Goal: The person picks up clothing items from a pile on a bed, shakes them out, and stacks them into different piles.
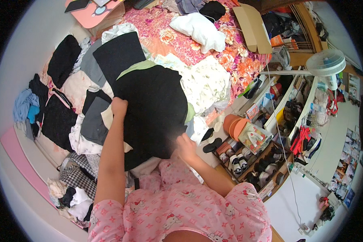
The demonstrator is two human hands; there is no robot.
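A large black garment point(151, 112) is spread in front of me, over other clothes on the bed. My left hand point(119, 107) grips its left edge with curled fingers. At the garment's lower right edge, my right hand point(186, 147) pinches the cloth, slightly blurred. Pale green fabric point(136, 69) shows from under the garment's top and right side. Beyond it lies a folded black cloth point(119, 53). A dark grey folded garment point(95, 121) lies left of my left hand, and a cream floral cloth point(208, 84) is spread to the right.
The bed has a floral sheet point(166, 36) with a white bundle point(199, 31). Black folded clothes point(59, 121) lie along the left. At the right are an open cardboard box point(254, 28), a white fan point(326, 62), a hanging white cord point(275, 112) and a shoe rack point(245, 175).
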